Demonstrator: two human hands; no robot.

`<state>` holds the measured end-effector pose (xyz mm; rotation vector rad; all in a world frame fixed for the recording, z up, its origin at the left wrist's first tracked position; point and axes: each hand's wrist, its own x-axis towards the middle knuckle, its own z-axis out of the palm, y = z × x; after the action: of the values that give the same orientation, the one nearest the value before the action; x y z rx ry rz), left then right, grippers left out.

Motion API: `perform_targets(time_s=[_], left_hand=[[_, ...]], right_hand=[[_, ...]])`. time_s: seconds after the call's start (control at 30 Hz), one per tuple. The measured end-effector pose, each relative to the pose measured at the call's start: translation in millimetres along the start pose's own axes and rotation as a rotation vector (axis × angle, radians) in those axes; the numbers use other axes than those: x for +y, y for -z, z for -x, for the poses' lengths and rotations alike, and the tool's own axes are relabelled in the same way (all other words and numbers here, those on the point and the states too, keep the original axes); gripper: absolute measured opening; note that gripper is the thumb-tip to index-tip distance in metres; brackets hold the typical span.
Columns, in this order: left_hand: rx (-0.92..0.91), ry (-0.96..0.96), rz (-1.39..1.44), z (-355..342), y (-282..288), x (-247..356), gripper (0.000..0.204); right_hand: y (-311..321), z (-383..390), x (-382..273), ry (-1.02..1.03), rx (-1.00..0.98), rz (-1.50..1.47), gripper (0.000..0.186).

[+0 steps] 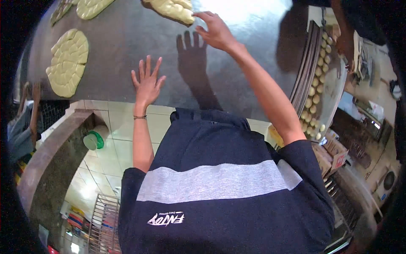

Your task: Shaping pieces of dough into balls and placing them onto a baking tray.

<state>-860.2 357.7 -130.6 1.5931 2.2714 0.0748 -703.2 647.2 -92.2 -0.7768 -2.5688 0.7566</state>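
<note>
over the wide grey metal worktop [237, 51] a person in a dark navy shirt with a grey band leans forward with both arms out. the left hand [147, 82] lies flat on the bare steel, palm down, fingers spread wide apart and gripping nothing; a thin dark band sits at its wrist. the right hand [215, 30] is stretched further away, fingers open and slightly curled, its fingertips at the near edge of a pale yellow, lumpy slab of flattened dough [171, 8] lying at the far rim of the worktop. whether the fingertips actually touch that dough or hover just above it, i cannot tell; the hand is not clamped on anything. its shadow falls on the steel between the two hands.

off to the left, well apart from both hands, lies a round pale yellow dough sheet pressed into segments [67, 62], and beyond it another yellow dough sheet [91, 6] with a greenish one [60, 10] beside it at the far corner.

on the right edge of the worktop stands a stack of dark metal trays [305, 67], and just beside it a tray carrying rows of small pale dough balls [316, 84]. another person's arm [343, 31] reaches down near those rows. below the worktop edge is pale tiled floor with a green round container [94, 140], and a wire rack [104, 228] stands lower down.
</note>
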Motion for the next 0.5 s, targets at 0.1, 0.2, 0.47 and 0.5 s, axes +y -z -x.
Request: perform_targets(time_s=[0.1, 0.2, 0.47, 0.5], left_hand=[[0.094, 0.012, 0.002, -5.4, -2.3, -1.4, 0.066], [0.092, 0.046, 0.041, -6.9, -4.0, 2.7, 0.066], [0.016, 0.021, 0.037, -12.1, 6.1, 5.5, 0.067], [-0.056, 0.038, 0.015, -13.0, 5.5, 5.5, 0.069]], right_hand=[[-71.4, -39.0, -22.4, -0.066, 0.194, 0.064, 0.039], [-110.3, -63.2, -27.0, -0.199, 0.204, 0.311, 0.038], [-38.1, -23.6, -3.6, -0.231, -0.158, -0.027, 0.026], [-24.7, 5.8, -9.7, -0.387, -0.317, -0.081, 0.027]])
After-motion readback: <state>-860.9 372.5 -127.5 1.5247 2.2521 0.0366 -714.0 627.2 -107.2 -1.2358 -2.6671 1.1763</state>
